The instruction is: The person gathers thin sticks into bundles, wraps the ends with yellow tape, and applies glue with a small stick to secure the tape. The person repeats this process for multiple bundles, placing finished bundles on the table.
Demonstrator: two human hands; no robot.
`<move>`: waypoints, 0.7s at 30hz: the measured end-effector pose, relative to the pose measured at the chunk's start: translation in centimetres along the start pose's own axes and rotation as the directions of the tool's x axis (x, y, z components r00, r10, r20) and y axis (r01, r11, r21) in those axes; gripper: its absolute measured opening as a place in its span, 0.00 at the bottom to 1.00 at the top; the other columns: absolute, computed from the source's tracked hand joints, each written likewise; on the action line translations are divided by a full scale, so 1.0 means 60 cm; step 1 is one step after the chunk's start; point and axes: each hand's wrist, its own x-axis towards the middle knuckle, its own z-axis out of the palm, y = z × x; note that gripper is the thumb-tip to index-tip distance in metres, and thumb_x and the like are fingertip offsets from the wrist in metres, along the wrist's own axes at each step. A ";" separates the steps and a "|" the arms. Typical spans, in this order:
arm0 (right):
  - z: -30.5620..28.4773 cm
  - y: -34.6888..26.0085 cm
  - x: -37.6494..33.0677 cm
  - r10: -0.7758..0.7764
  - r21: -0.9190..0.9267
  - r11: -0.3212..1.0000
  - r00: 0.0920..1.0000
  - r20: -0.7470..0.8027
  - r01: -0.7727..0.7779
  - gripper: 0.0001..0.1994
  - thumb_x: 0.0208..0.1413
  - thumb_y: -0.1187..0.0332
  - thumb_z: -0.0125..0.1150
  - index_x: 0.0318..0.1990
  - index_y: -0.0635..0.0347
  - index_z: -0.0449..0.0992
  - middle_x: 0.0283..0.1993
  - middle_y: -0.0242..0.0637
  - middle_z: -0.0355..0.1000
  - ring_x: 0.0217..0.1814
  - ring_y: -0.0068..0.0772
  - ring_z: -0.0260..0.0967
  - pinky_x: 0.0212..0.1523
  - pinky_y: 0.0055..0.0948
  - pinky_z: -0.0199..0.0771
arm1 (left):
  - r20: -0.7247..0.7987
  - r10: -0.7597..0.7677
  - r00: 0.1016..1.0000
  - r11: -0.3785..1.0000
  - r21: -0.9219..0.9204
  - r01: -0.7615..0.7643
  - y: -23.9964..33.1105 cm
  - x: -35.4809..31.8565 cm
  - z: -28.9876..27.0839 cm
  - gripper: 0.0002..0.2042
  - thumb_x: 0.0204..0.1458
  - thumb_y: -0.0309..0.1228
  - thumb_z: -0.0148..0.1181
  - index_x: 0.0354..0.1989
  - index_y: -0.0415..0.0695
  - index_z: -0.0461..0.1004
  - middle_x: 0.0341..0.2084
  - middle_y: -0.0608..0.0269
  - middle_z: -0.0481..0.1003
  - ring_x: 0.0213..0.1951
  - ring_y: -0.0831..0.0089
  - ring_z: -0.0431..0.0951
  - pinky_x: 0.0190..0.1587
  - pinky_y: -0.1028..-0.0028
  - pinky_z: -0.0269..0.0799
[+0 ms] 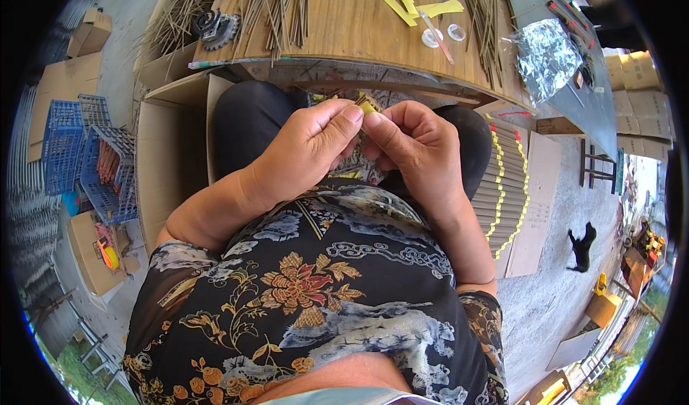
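Observation:
Above my lap, both hands meet at a small yellow paper strip that looks wrapped around the end of some thin brown sticks. My left hand is closed, its thumb pressed against the left side of the strip. From the other side, my right hand pinches the strip between thumb and curled fingers. Most of what lies below the strip is hidden by my hands. Longer yellow paper strips lie on the wooden table in front of me.
Loose thin brown sticks lie on the table, with more sticks farther right. Crumpled foil rests on a side table. Banded stick bundles lie on cardboard at right. An open cardboard box stands left; a black cat is on the floor.

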 end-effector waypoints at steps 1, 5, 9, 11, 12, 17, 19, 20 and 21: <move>-0.001 -0.003 -0.001 0.008 0.001 1.000 1.000 0.007 -0.008 0.10 0.52 0.66 0.57 0.29 0.64 0.70 0.21 0.28 0.68 0.21 0.11 0.61 0.21 0.10 0.60 | 0.001 -0.018 1.000 1.000 -0.006 0.018 0.000 0.000 -0.001 0.16 0.59 0.39 0.38 0.36 0.38 0.66 0.19 0.69 0.63 0.19 0.86 0.58 0.20 0.87 0.55; -0.002 -0.001 -0.002 -0.024 -0.081 0.996 1.000 -0.005 0.023 0.09 0.50 0.66 0.58 0.28 0.63 0.70 0.20 0.26 0.67 0.20 0.11 0.60 0.20 0.11 0.60 | 0.003 -0.099 0.995 0.991 -0.085 0.099 0.007 -0.001 0.000 0.15 0.59 0.39 0.38 0.34 0.39 0.66 0.18 0.69 0.62 0.18 0.86 0.57 0.19 0.86 0.55; -0.008 0.009 0.004 -0.073 -0.030 0.997 0.997 0.015 0.073 0.12 0.48 0.64 0.61 0.26 0.64 0.69 0.21 0.28 0.67 0.22 0.13 0.62 0.21 0.14 0.62 | 0.021 -0.097 0.995 0.991 -0.093 0.098 0.009 -0.003 0.000 0.16 0.59 0.40 0.38 0.34 0.39 0.66 0.18 0.70 0.62 0.18 0.86 0.57 0.19 0.87 0.55; -0.013 0.024 0.011 -0.130 -0.005 0.991 0.991 0.015 0.130 0.13 0.46 0.64 0.63 0.26 0.65 0.69 0.21 0.29 0.67 0.23 0.15 0.62 0.22 0.16 0.63 | 0.022 -0.086 0.996 0.990 -0.110 0.088 0.010 -0.005 0.002 0.16 0.59 0.40 0.38 0.34 0.39 0.66 0.18 0.70 0.62 0.18 0.86 0.57 0.19 0.87 0.54; -0.016 0.034 0.015 -0.165 -0.017 0.986 0.986 0.006 0.165 0.13 0.45 0.64 0.63 0.25 0.64 0.69 0.21 0.29 0.67 0.23 0.15 0.62 0.22 0.17 0.63 | 0.016 -0.069 0.997 0.994 -0.088 0.070 0.011 -0.005 0.003 0.16 0.59 0.40 0.37 0.34 0.39 0.66 0.18 0.70 0.62 0.18 0.87 0.57 0.19 0.87 0.55; -0.019 0.030 0.027 -0.542 -0.497 0.764 0.827 -0.149 0.412 0.14 0.43 0.64 0.66 0.23 0.64 0.69 0.22 0.32 0.67 0.25 0.15 0.60 0.24 0.18 0.62 | -0.052 0.034 0.998 0.998 0.047 -0.032 0.004 -0.004 0.012 0.16 0.59 0.40 0.36 0.34 0.39 0.66 0.18 0.72 0.61 0.19 0.87 0.56 0.21 0.87 0.54; -0.016 0.019 0.004 -0.276 -0.434 0.881 0.949 -0.151 0.187 0.12 0.43 0.65 0.65 0.23 0.65 0.70 0.22 0.33 0.67 0.24 0.14 0.59 0.24 0.17 0.61 | -0.063 0.067 0.996 0.993 0.100 -0.060 0.004 -0.007 0.016 0.16 0.59 0.39 0.37 0.37 0.38 0.66 0.18 0.72 0.61 0.19 0.87 0.57 0.21 0.87 0.55; -0.013 0.014 -0.002 -0.229 -0.357 0.920 0.962 -0.150 0.164 0.12 0.44 0.65 0.65 0.24 0.66 0.71 0.22 0.33 0.68 0.24 0.14 0.59 0.24 0.17 0.61 | -0.068 0.084 0.994 0.989 0.125 -0.075 0.004 -0.009 0.019 0.16 0.59 0.38 0.37 0.39 0.37 0.66 0.19 0.72 0.61 0.20 0.88 0.57 0.22 0.87 0.55; -0.009 0.010 -0.007 -0.183 -0.278 0.951 0.973 -0.143 0.138 0.11 0.45 0.66 0.64 0.26 0.66 0.72 0.22 0.34 0.68 0.24 0.13 0.59 0.24 0.17 0.61 | -0.079 0.105 0.991 0.987 0.134 -0.094 0.004 -0.009 0.022 0.16 0.59 0.38 0.37 0.41 0.37 0.65 0.19 0.72 0.62 0.20 0.88 0.57 0.22 0.87 0.55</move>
